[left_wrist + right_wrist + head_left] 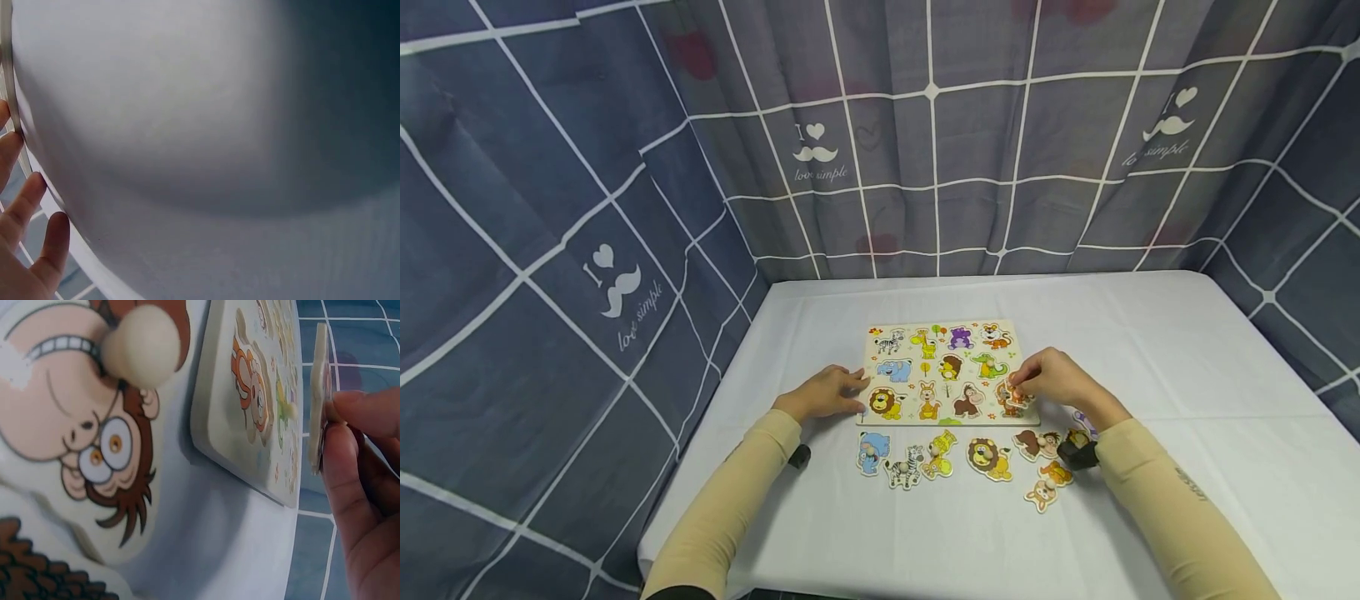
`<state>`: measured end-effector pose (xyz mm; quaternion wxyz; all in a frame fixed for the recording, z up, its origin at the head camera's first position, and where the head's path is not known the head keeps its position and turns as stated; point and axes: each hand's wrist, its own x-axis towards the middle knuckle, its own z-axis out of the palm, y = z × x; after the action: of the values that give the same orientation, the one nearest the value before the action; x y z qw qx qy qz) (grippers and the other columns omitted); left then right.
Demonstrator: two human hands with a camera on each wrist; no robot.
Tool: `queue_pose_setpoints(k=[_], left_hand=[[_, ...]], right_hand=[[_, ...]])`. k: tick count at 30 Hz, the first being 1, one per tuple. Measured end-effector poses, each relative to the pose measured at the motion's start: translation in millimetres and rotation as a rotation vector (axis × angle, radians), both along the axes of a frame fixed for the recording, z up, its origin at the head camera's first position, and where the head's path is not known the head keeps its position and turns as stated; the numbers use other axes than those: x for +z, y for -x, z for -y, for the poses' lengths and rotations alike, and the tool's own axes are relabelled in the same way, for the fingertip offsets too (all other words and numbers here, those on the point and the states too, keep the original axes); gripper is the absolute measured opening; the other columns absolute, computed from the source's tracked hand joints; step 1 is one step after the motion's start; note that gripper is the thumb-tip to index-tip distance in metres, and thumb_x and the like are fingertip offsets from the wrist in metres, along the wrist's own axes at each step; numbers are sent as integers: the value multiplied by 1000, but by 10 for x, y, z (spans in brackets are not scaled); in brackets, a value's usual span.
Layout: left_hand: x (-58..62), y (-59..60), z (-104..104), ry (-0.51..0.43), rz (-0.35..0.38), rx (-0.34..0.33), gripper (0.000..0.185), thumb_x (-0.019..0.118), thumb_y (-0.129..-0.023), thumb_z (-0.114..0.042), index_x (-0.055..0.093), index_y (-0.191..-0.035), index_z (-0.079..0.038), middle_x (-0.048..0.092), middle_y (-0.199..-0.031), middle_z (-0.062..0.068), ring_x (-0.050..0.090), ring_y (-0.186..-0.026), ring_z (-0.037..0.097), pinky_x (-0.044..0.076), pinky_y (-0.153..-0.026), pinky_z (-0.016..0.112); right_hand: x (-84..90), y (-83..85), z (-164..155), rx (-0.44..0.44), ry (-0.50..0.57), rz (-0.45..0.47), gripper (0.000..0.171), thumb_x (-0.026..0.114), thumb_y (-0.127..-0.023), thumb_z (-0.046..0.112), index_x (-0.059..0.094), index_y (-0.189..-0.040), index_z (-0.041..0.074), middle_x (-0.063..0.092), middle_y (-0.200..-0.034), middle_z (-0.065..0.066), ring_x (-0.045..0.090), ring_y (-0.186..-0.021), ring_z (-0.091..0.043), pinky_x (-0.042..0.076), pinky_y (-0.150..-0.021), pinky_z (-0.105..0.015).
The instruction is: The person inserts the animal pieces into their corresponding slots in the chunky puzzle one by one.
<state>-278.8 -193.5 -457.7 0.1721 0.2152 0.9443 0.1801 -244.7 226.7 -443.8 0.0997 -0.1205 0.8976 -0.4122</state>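
A wooden animal puzzle board lies flat on the white tablecloth. My left hand rests flat at its left edge, and the straight fingers touch the board beside the printed lion. My right hand is over the board's lower right corner. It pinches a thin orange animal piece between thumb and fingers, just above the orange picture on the board. A loose monkey piece with a round peg fills the left of the right wrist view.
Several loose pieces lie in front of the board: a blue elephant, a zebra, a giraffe, a lion, a monkey and smaller ones near my right wrist. Checked curtains close in the table behind and at both sides.
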Motion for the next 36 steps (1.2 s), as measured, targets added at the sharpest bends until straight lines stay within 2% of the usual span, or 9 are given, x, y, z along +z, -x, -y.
queue_pose_setpoints(k=[8,18,32,36], left_hand=[[1,-6,7,-11,17,7,63,77,-86,-38,55,-142,-18,38,-159,-4,36,-147,31,28,-124,47],[-33,-16,13,-3,11,5,64,77,-86,-39,55,-142,-18,37,-159,-3,42,-140,27,32,-122,45],[11,-23,1,-9,15,17,64,77,-85,-38,55,-142,-18,37,-159,-4,39,-144,29,29,-123,46],[21,-30,2,-16,16,22,63,78,-85,-38,55,-141,-18,38,-158,-4,38,-145,30,29,-123,47]], right_hand=[[-54,27,13,40,24,27,6,74,-83,1,77,-89,1,76,-99,-14,63,-85,-15,51,-75,-30],[-122,64,57,71,22,25,4,75,-82,1,77,-85,1,76,-90,-10,62,-77,-13,52,-68,-27],[-185,46,122,68,11,27,5,75,-80,-3,77,-83,1,76,-92,-11,63,-77,-10,52,-68,-24],[-179,39,133,60,-1,26,5,75,-80,-3,76,-82,1,76,-92,-11,62,-78,-12,51,-68,-26]])
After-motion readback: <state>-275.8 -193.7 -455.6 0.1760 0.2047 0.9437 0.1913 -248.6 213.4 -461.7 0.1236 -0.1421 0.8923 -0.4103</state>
